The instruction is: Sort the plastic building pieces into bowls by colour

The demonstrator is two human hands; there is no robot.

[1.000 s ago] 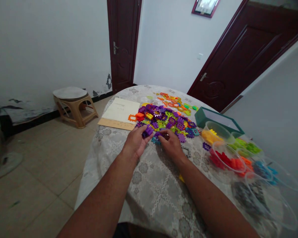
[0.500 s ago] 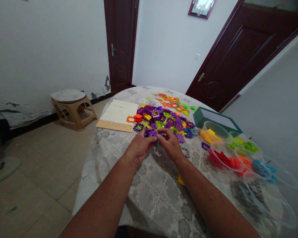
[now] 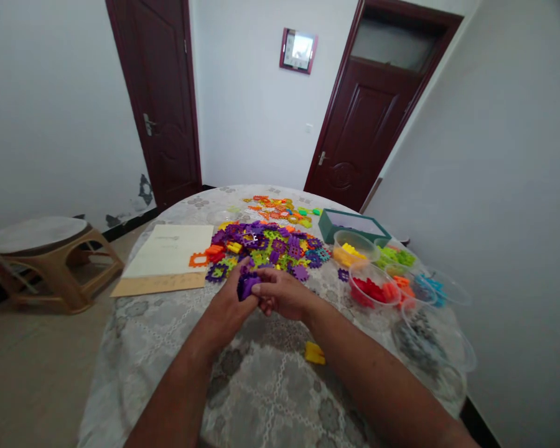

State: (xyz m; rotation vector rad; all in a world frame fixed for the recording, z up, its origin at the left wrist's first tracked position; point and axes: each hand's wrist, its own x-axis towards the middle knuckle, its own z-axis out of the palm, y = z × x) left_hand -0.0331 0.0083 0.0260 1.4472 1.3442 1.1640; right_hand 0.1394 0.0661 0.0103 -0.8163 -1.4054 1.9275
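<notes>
Over the near edge of a heap of colourful interlocking plastic pieces [image 3: 280,244], my two hands meet. My left hand [image 3: 233,302] is closed around some purple plastic building pieces [image 3: 249,285]. From the other side, my right hand [image 3: 280,291] has its thumb and fingers against the same purple pieces, its fingertips partly tucked behind them. How many purple pieces are held cannot be made out. A yellow piece [image 3: 314,353] lies on the tablecloth beside my right forearm.
On the right stand clear tubs of sorted pieces: yellow [image 3: 354,250], red [image 3: 376,291], green, orange, blue and grey. Behind them is a green box [image 3: 350,225]. A paper folder [image 3: 168,255] lies at left. Orange pieces [image 3: 275,208] spread at the back. A stool [image 3: 51,261] stands left of the table.
The view has swung right and levelled, so the scene sits further left. Both hands stay together on the purple pieces. The yellow piece by my right forearm shows more fully.
</notes>
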